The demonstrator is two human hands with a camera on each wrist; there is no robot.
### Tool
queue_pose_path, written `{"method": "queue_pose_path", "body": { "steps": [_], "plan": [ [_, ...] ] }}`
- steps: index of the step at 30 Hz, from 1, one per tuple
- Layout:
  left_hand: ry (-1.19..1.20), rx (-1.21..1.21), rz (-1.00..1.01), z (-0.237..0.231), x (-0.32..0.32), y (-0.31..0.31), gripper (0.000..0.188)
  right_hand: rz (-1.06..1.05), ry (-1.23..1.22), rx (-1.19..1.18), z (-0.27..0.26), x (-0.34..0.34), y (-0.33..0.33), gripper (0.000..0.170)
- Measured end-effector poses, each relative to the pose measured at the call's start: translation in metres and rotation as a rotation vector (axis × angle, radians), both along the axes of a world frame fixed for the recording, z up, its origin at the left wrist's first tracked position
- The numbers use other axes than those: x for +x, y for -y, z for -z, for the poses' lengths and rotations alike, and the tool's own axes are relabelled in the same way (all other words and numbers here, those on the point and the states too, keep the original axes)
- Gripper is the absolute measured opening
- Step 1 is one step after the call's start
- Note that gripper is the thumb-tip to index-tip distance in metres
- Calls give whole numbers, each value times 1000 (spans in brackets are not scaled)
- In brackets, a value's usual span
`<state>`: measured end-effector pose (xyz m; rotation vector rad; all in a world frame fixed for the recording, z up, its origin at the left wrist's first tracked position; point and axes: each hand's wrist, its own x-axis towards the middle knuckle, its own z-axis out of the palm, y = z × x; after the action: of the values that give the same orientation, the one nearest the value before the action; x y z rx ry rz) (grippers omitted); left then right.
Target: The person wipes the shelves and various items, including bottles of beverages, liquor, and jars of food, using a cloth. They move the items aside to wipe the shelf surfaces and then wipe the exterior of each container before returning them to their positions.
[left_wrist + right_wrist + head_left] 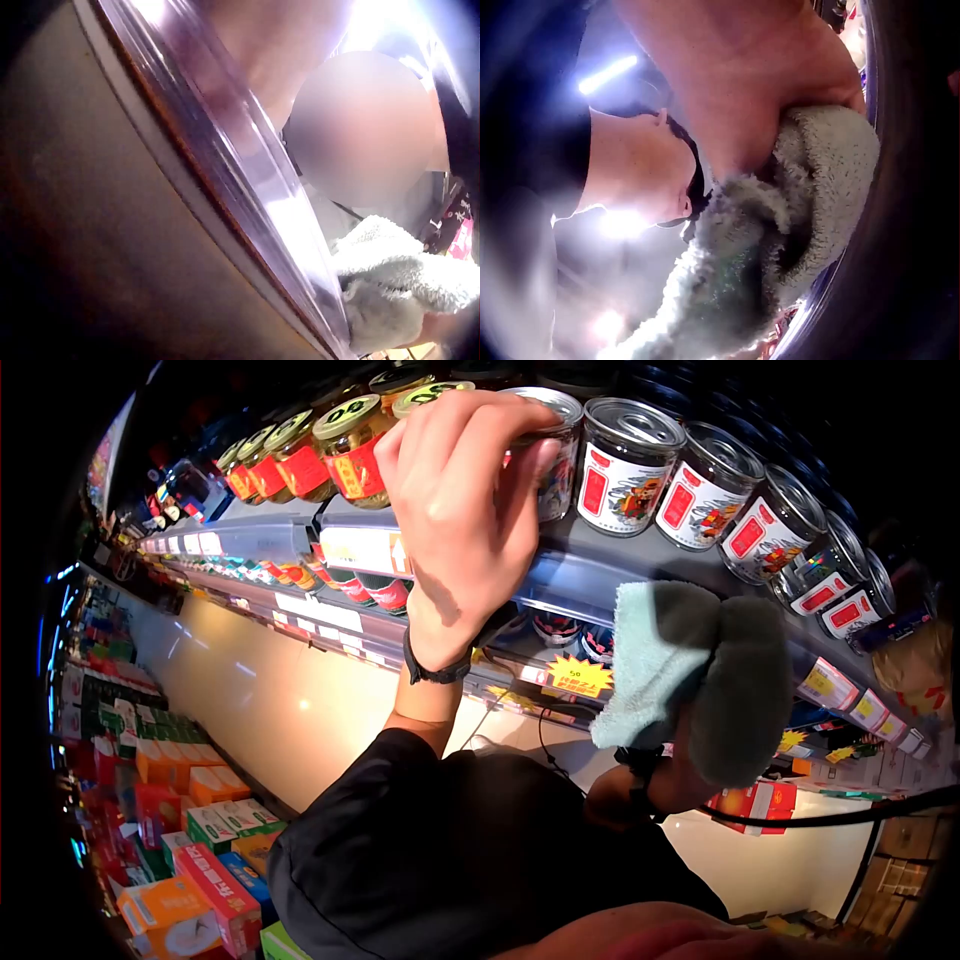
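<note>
My left hand (460,510) reaches up to the shelf, its fingers curled at the top of a silver-lidded can (555,485). The hand covers the left part of that can. In the left wrist view, part of the left hand (255,52) shows behind a clear plastic shelf strip (247,176). Lower right in the head view, my right hand grips a fluffy pale blue-green cloth (645,660), which mostly covers it and lies partly in dark shadow. The right wrist view shows the right hand (750,82) with its fingers tucked into the bunched cloth (832,172).
More cans (630,470) with white-and-red labels line the shelf to the right. Jars (350,450) with gold lids stand to the left. Price tags run along the shelf edge, above a lower shelf. Stacked boxes (220,900) stand at lower left; a black cable (830,815) crosses at right.
</note>
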<state>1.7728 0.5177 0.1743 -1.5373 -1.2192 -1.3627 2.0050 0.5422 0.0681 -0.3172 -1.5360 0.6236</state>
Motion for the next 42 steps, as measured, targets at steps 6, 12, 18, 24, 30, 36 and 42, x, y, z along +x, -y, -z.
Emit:
{"method": "queue_pose_path", "body": {
  "steps": [6, 12, 18, 24, 30, 36, 42],
  "plan": [
    [36, 69, 139, 7, -9, -8, 20, -81, 55, -234, -13, 0, 11, 50],
    [-2, 19, 64, 6, -9, -3, 17, 150, 89, -169, -16, -5, 18, 51],
    [18, 29, 70, 6, -4, -2, 21, 377, 113, -64, -21, -7, 23, 51],
    [181, 56, 217, 6, 6, 1, 28, 489, 130, -50, -23, -1, 25, 51],
    [359, 278, 657, 15, -4, -2, 19, 542, 151, -39, -18, -6, 23, 52],
    [130, 436, 798, 24, -34, -3, 20, 633, 168, 16, -19, 0, 13, 52],
    [72, 524, 851, 18, -31, 28, 19, 633, 179, 47, -16, 24, 0, 53]
  ]
}}
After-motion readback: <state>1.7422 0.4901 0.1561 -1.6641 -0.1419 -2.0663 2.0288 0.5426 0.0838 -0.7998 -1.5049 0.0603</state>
